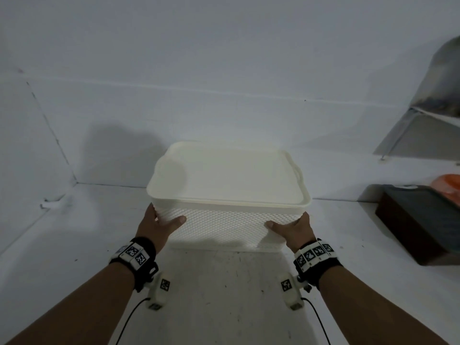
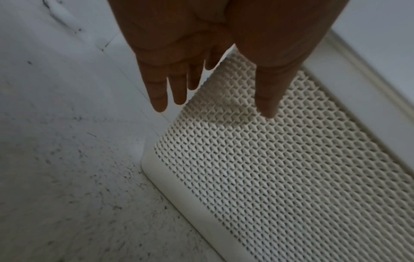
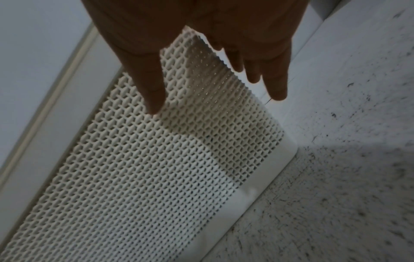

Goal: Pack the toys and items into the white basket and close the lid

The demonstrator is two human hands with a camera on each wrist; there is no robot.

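White basket (image 1: 224, 220) between both hands

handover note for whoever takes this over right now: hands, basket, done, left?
Left hand: fingers straight, around the white basket's near-left corner, thumb on its front mesh.
Right hand: the same at the near-right corner.
Basket stands on the white floor, lid seated flat on top.
Done: lid closed; no toys visible outside.
Left: contents can't be checked through the mesh; let go.
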